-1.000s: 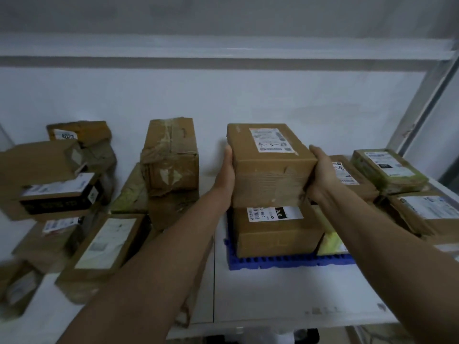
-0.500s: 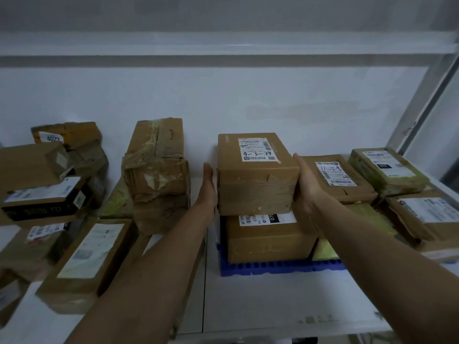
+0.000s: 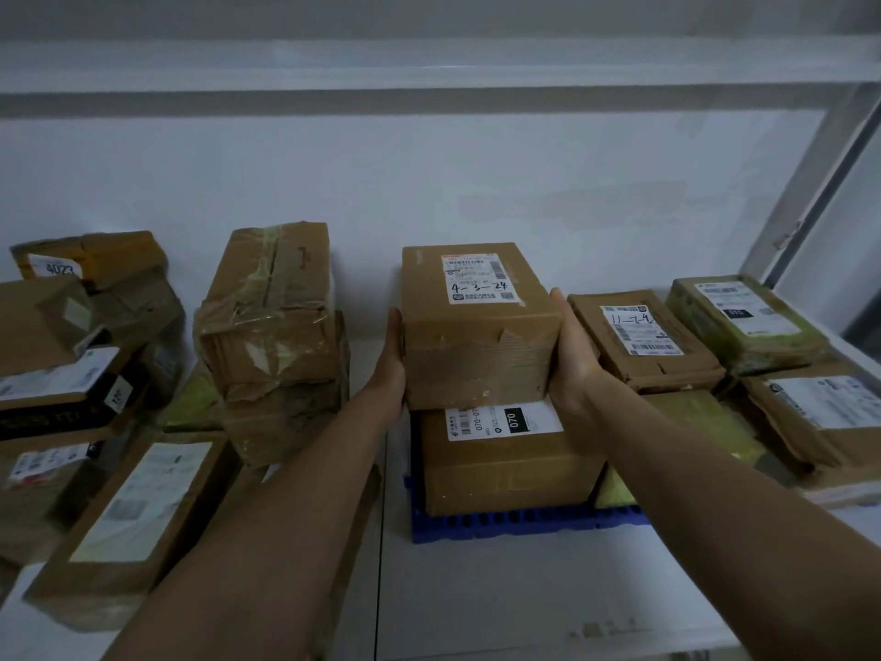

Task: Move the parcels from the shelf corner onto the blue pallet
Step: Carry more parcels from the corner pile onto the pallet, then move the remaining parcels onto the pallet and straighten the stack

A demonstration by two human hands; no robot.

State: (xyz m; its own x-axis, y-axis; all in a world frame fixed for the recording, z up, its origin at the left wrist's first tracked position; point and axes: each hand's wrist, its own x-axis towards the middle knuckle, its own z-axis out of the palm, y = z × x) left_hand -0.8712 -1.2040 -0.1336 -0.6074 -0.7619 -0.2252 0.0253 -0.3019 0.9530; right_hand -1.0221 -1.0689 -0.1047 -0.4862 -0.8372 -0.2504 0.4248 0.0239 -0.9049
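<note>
The left hand (image 3: pixel 392 369) and the right hand (image 3: pixel 569 348) form one grip on a brown box (image 3: pixel 479 326), palms flat against its two side walls with the fingers lying along the cardboard. It is a squeeze from both sides, not a hold from below. The box carries a white label with "4-3-24" written on it.

Directly under the grip sits a second box (image 3: pixel 505 460) marked "070", and that one rests on the blue pallet (image 3: pixel 500 527). Whether the held box already bears on the lower one or hangs just above it cannot be told. The step appears to be the setting-down.

To do it well, the person should keep the box level, line its edges up with the box below so nothing overhangs, let the weight settle fully, and only then slide the palms outward. The torn tape on the near face suggests soft cardboard, so the squeeze should stay light.

Just right of the grip lies a flat parcel (image 3: pixel 643 343), with more parcels beyond it. To the left of the grip, well apart, a battered taped box (image 3: pixel 269 322) tops a pile of parcels not yet moved.

Everything stands on a white shelf (image 3: pixel 524 598) against a pale wall, with another shelf board overhead and a grey upright at the far right. The light is dim.
</note>
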